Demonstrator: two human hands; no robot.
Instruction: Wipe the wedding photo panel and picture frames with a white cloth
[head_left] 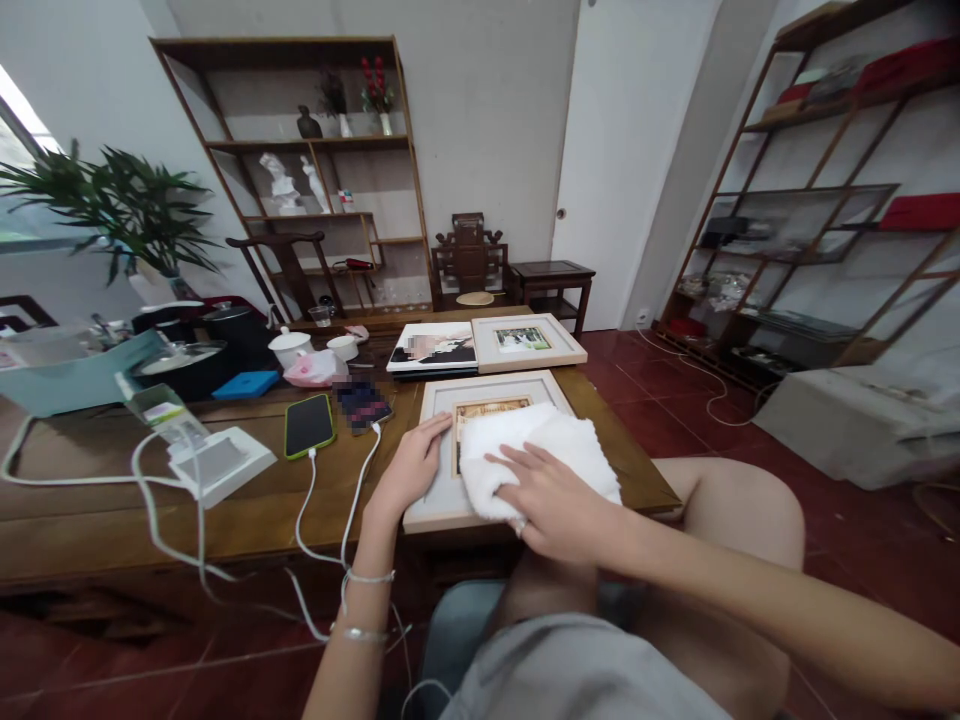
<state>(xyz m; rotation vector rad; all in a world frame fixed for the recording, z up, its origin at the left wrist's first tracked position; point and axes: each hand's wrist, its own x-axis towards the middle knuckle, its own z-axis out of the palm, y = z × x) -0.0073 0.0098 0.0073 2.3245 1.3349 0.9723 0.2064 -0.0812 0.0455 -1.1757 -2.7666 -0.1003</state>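
Note:
A light-wood picture frame (442,395) lies flat on the near edge of the wooden table (247,500). A white folded cloth (570,445) rests on its glass. My right hand (551,500) lies flat on the cloth with the fingers spread, pressing it onto the frame. My left hand (412,465) rests on the frame's left border, fingers stretched flat, steadying it.
Two more frames (525,340) (433,348) lie farther back. Left of the near frame are two phones (308,424) (361,402) on white cables, a white power strip (221,460), a blue box (244,384), cups and pots. Shelves stand behind and right. My knees are below the table edge.

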